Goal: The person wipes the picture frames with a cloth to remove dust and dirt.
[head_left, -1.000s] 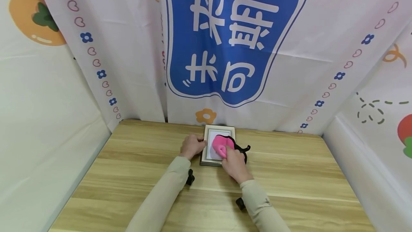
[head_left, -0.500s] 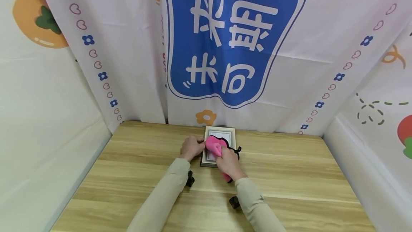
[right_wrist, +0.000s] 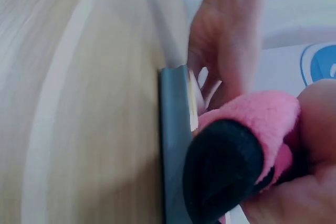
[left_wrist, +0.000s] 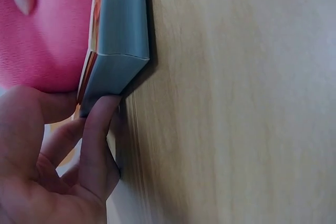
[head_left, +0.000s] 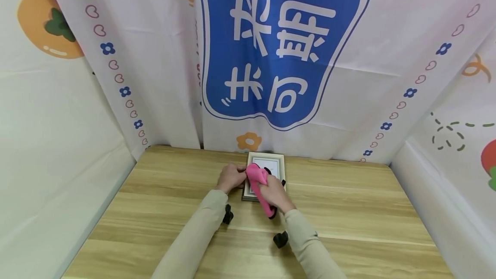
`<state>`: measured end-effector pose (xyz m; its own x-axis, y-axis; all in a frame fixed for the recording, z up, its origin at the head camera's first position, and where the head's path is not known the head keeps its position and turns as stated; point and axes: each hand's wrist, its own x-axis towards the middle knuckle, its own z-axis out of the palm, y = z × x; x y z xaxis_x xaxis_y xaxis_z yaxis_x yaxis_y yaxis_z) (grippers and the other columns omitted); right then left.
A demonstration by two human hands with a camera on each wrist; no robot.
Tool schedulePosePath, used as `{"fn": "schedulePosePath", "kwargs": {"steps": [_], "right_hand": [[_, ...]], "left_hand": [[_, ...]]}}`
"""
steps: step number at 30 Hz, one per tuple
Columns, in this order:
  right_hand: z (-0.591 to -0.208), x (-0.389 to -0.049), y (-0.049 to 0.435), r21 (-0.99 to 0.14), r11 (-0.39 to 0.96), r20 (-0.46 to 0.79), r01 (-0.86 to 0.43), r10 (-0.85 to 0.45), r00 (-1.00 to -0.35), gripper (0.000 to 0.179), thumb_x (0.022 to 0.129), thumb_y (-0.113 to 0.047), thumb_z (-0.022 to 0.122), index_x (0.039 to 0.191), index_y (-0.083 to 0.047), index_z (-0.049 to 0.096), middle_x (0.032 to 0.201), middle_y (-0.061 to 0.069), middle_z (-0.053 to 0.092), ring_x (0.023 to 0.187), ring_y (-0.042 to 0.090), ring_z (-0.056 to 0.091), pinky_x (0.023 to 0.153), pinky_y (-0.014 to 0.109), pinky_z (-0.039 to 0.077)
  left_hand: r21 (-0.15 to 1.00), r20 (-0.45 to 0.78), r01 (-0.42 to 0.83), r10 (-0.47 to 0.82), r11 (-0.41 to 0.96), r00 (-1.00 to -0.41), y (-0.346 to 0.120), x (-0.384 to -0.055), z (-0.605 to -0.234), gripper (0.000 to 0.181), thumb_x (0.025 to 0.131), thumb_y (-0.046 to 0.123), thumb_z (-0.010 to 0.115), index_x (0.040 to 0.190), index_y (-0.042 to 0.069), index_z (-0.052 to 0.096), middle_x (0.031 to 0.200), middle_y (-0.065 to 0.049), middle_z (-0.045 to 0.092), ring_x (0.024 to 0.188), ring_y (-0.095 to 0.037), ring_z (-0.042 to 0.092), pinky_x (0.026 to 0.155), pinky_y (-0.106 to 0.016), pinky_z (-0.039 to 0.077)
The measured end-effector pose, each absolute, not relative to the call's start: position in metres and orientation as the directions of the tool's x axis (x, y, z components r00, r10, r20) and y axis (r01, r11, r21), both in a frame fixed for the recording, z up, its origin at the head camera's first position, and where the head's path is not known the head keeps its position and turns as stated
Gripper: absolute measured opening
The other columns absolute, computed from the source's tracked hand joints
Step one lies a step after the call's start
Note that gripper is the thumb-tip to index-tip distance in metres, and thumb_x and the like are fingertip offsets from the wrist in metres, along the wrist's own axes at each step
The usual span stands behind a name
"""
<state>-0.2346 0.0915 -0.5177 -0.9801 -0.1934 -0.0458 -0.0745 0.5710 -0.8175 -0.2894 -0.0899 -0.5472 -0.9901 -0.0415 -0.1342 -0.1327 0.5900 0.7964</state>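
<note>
A picture frame [head_left: 276, 156] with a pale border lies on the wooden table, face up. My left hand [head_left: 231, 177] pinches its left edge; the left wrist view shows the thumb over the face and a finger [left_wrist: 97, 145] against the dark side. A pink cloth [head_left: 257, 175] with black edging is bunched in my right hand [head_left: 276, 193], over the left half of the frame's face. Part of the cloth hangs past the near edge toward me. In the right wrist view a rounded black part [right_wrist: 226, 166] of the cloth hides some of the frame's side [right_wrist: 176, 140].
The wooden table [head_left: 341, 210] ends at a hanging printed curtain [head_left: 174, 111] just behind the picture frame. White printed walls [head_left: 438, 184] stand on both sides. Black pieces [head_left: 280, 239] sit by each wrist.
My right hand has swept the cloth leftward across the frame's face to the left border, and the cloth's tail has swung toward me. The left hand stays at the frame's edge.
</note>
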Motion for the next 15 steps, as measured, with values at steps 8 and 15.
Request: {"fn": "schedulePosePath", "kwargs": {"steps": [8, 15], "right_hand": [[-0.493, -0.226, 0.121, -0.955, 0.286, -0.128, 0.074, -0.172, -0.977, 0.029, 0.104, -0.011, 0.062, 0.129, 0.002, 0.068, 0.106, 0.016, 0.073, 0.081, 0.020, 0.068, 0.068, 0.031, 0.057], [-0.462, -0.209, 0.167, -0.973, 0.200, -0.165, 0.113, -0.264, -0.950, 0.040, 0.107, -0.017, 0.063, 0.144, -0.001, 0.057, 0.122, 0.013, 0.069, 0.102, 0.019, 0.066, 0.086, 0.032, 0.056]], "left_hand": [[0.743, -0.151, -0.151, -0.057, 0.652, -0.987, -0.086, -0.292, -0.548, 0.023, 0.096, 0.023, 0.069, 0.111, 0.017, 0.085, 0.105, -0.008, 0.081, 0.069, -0.014, 0.068, 0.064, -0.031, 0.053], [0.751, -0.161, -0.150, -0.042, 0.643, -0.986, -0.087, -0.287, -0.543, 0.031, 0.103, 0.033, 0.070, 0.129, 0.018, 0.078, 0.128, -0.008, 0.077, 0.072, -0.013, 0.072, 0.069, -0.033, 0.057]]}}
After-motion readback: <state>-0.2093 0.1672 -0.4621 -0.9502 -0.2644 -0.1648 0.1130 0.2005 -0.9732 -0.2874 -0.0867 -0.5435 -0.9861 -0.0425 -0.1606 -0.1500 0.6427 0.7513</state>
